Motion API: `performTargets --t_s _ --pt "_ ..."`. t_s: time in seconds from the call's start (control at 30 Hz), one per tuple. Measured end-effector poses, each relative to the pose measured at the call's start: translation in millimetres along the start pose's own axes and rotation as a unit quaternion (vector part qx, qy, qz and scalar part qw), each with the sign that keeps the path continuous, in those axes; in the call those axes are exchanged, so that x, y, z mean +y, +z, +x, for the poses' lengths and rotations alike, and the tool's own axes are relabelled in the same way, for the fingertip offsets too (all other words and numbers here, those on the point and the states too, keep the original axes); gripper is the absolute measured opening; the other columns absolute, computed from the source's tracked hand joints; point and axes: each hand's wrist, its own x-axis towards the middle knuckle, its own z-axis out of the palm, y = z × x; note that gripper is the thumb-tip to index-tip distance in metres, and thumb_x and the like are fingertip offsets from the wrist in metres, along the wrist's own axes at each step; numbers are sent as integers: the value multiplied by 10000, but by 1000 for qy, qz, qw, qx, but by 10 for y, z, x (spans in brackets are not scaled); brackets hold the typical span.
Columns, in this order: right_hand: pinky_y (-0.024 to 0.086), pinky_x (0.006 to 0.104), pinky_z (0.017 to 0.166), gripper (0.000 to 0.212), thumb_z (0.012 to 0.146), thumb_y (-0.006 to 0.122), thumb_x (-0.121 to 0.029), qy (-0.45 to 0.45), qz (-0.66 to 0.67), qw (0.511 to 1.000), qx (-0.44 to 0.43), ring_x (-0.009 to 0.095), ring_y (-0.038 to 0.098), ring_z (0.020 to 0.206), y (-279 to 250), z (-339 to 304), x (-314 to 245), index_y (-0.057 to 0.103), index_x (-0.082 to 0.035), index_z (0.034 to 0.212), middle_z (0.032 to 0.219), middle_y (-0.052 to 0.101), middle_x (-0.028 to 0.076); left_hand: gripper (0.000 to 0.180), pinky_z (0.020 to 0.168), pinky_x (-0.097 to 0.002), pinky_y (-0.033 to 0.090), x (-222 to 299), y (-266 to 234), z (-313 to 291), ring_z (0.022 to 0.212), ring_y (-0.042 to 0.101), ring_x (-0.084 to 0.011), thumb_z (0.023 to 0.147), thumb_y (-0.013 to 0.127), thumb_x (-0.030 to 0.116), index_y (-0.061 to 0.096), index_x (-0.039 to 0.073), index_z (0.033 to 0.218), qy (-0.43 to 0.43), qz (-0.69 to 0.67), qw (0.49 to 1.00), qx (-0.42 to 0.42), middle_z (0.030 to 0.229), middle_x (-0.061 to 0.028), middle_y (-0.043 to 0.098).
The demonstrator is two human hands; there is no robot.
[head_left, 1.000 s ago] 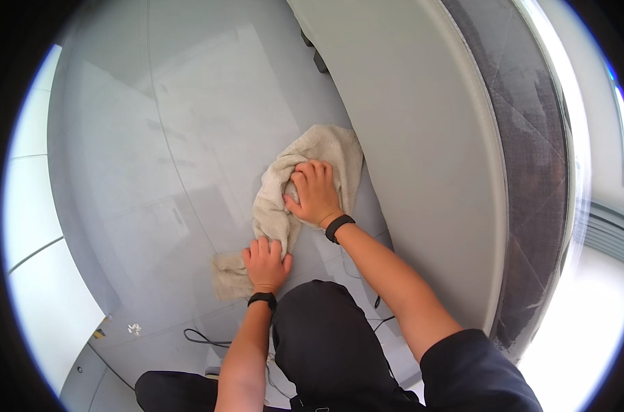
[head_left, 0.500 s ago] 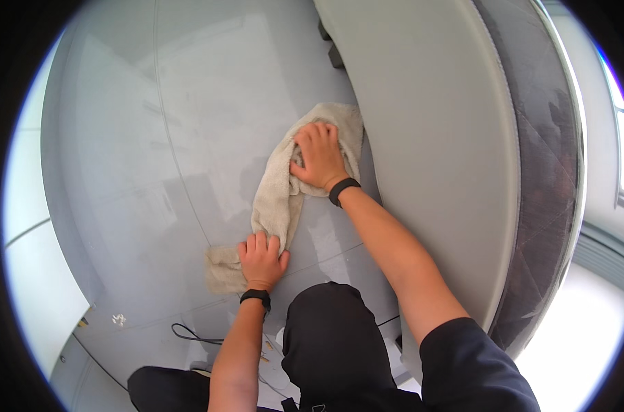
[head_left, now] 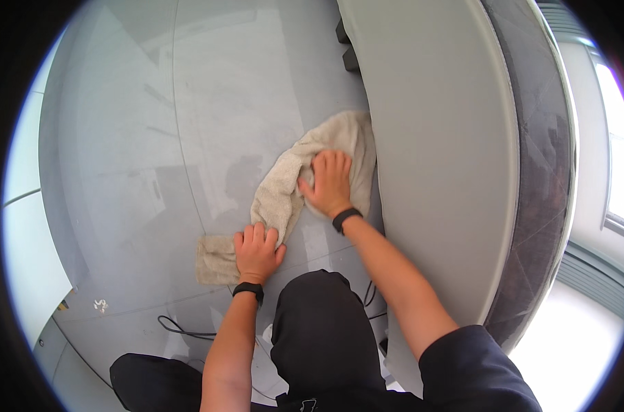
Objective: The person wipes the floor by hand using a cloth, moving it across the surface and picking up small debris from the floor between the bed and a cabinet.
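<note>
Here, the right hand (head_left: 330, 180) touches beige cloth (head_left: 279, 185).

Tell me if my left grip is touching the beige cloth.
Touching. The head view shows the left grip resting on the beige cloth, with no gap visible.

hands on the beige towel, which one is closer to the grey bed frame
The right hand, on the wide part of the towel beside the bed frame; the left hand is farther away, near the rectangular end.
</note>
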Motion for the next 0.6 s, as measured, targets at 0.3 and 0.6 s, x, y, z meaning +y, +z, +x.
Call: performTargets --t_s 0.3,0.6 --pt "335 494 941 415 773 712 -401 -107 18 994 16 320 488 1034 29 441 115 562 -75 981 1044 523 120 311 768 -433 366 59 49 17 881 508 -299 678 746 300 548 126 844 -9 12 1000 18 894 -85 507" --pt "325 490 959 420 760 724 -403 -109 55 992 20 345 483 1032 35 956 210 539 -79 953 1034 507 139 292 771 -436 364 81 13 111 881 505 -301 691 739 275 547 117 845 -22 7 1000 6 914 -85 519"
